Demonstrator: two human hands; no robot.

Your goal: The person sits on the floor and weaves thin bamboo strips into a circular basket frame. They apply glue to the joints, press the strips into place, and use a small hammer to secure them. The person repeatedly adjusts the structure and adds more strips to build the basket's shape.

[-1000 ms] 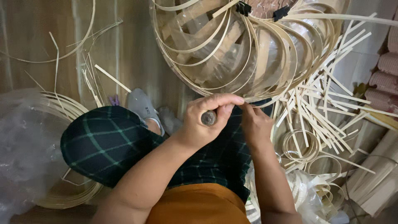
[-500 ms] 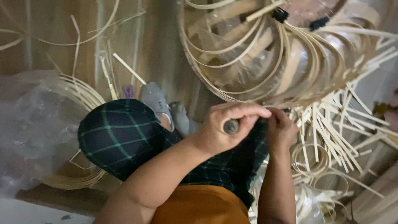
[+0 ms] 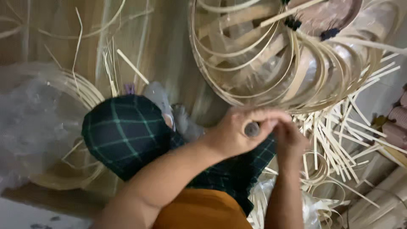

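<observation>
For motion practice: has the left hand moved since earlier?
No: left hand, gripping the tool handle, stays just below the bamboo frame; only camera shifted.

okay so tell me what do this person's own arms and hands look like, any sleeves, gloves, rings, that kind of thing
Both forearms are bare, with no sleeves reaching into view. The left hand and right hand wear no gloves, and no ring, watch or bracelet shows, though the picture is blurred, so small items could be missed. Below the arms are an orange garment and dark green checked trousers.

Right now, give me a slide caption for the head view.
Left hand grips a dark-ended tool beside the right hand, under a bamboo strip frame.
</observation>
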